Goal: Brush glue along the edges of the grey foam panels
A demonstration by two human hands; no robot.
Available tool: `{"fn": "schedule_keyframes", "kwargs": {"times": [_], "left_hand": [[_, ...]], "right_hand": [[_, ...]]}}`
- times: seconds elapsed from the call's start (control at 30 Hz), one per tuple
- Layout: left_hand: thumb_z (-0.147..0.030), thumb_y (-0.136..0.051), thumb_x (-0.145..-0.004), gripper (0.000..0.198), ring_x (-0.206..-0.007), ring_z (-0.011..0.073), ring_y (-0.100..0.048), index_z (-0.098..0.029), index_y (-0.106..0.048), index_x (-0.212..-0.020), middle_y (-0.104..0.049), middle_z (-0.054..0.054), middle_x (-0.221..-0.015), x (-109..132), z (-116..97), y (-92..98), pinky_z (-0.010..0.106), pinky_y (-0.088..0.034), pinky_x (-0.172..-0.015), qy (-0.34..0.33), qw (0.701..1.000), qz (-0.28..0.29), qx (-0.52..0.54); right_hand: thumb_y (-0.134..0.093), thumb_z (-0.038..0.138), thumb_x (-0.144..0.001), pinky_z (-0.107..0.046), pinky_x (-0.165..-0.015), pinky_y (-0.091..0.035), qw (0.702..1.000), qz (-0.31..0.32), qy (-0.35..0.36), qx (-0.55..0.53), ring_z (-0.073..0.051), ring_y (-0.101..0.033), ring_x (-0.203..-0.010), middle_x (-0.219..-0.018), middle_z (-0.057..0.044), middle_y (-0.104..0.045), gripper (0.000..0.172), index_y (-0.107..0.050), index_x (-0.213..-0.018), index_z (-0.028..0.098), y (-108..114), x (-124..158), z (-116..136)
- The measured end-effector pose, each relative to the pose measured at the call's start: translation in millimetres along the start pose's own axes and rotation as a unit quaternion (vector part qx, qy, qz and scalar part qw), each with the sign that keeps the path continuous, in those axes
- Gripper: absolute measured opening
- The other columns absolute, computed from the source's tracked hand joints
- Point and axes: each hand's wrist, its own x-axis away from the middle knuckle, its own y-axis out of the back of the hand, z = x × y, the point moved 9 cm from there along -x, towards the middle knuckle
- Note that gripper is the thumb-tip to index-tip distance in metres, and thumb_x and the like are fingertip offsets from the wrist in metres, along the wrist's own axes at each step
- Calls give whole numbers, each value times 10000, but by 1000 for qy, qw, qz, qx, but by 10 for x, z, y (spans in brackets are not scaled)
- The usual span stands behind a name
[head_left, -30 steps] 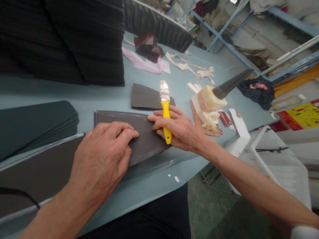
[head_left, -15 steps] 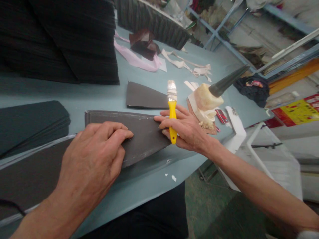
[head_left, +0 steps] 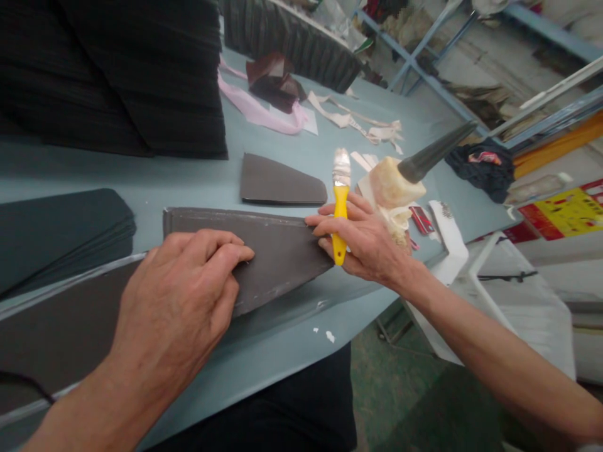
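Observation:
My left hand (head_left: 181,301) lies on the left half of a dark grey tapered sheet (head_left: 273,251), fingers curled and pressing its surface. At the sheet's narrow right end my right hand (head_left: 365,242) holds a brush with a yellow handle (head_left: 339,220) between the fingers, glue-caked bristles pointing away from me. The fingertips of that hand touch the sheet's edge. The sheet rests on a pale blue table (head_left: 198,182), partly over another long dark strip (head_left: 61,326) with a whitish edge.
A smaller dark grey piece (head_left: 277,182) lies just beyond. A stack of dark sheets (head_left: 56,232) sits at left, tall black stacks (head_left: 117,69) behind. Right of the brush stands a glue-crusted pot with a dark handle (head_left: 405,176). Pink and cream scraps (head_left: 282,116) litter the far table.
My right hand and the brush slid rightward along the sheet toward its narrow end. The left hand stayed pressed on the sheet.

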Motion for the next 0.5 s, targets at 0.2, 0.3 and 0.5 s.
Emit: {"fn": "schedule_keyframes", "kwargs": {"times": [0.2, 0.3, 0.5], "left_hand": [[-284, -341, -1018, 420, -1076, 374, -671, -301, -730, -1177, -773, 77, -1235, -24, 16, -1, 568, -523, -903, 11, 1000, 14, 14], [-271, -330, -1006, 447, -1078, 383, -664, -289, -743, -1174, -775, 77, -1242, -26, -5, 1, 584, -533, -902, 13, 1000, 17, 15], [-287, -341, -1013, 430, -1110, 394, -671, -302, -731, -1194, -766, 82, -1260, -16, -4, -10, 601, -529, -899, 18, 1000, 18, 10]], "right_hand": [[-597, 249, -1060, -537, -1235, -490, 999, 2, 20, -37, -257, -735, -1294, -1327, -46, -821, 123, -641, -1173, 269, -168, -206, 193], [-591, 248, -1071, -572, -1275, -454, 999, 36, 22, -13, -266, -731, -1300, -1344, -26, -817, 124, -657, -1169, 283, -249, -218, 180], [-586, 259, -1070, -557, -1167, -554, 997, 18, -58, 47, -298, -751, -1283, -1288, -77, -831, 103, -652, -1149, 266, -69, -17, -54]]}}
